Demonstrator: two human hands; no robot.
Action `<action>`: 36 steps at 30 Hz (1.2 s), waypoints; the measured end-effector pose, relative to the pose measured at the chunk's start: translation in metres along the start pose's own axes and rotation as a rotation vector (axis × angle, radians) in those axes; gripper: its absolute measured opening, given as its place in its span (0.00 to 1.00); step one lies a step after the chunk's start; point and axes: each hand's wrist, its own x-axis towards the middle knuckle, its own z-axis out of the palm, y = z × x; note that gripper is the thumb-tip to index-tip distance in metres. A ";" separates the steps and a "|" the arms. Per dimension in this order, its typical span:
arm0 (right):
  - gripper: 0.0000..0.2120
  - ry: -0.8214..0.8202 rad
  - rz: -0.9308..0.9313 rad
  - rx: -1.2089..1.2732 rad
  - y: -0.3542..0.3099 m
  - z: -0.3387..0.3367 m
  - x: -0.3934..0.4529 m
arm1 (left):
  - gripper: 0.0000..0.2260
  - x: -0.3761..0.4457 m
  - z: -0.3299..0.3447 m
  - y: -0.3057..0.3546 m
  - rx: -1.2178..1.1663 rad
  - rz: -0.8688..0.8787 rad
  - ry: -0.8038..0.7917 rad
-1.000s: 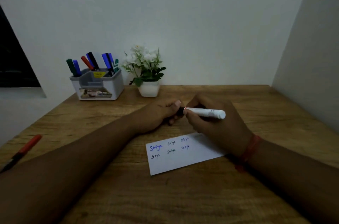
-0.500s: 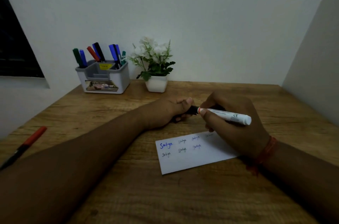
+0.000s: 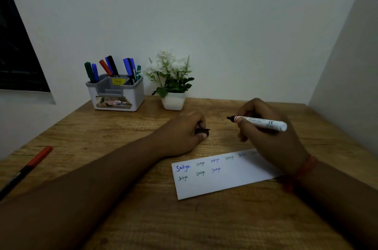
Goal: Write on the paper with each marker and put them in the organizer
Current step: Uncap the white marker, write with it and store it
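My right hand [image 3: 270, 139] grips a white marker [image 3: 261, 122] with its black tip bare and pointing left, above the far right end of the paper. My left hand [image 3: 184, 133] is closed around the marker's black cap [image 3: 203, 131], a short gap left of the tip. The white paper strip [image 3: 225, 176] lies on the desk below both hands, with several small written words in blue, green and black. The grey-white organizer [image 3: 116, 94] stands at the back left and holds several markers in green, blue, red and black.
A red and black marker [image 3: 26, 168] lies alone near the desk's left edge. A white pot with white flowers [image 3: 172, 86] stands right of the organizer. Walls close the desk at the back and right. The wooden desk [image 3: 204, 225] spreads in front.
The cap has come off the white marker: my hands, joined before, are now apart, the left with the cap and the right with the uncapped marker. The camera has shifted, so more of the paper shows.
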 end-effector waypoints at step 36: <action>0.06 -0.291 0.418 0.160 -0.023 -0.019 -0.036 | 0.32 -0.007 0.029 0.031 0.394 -0.013 -0.113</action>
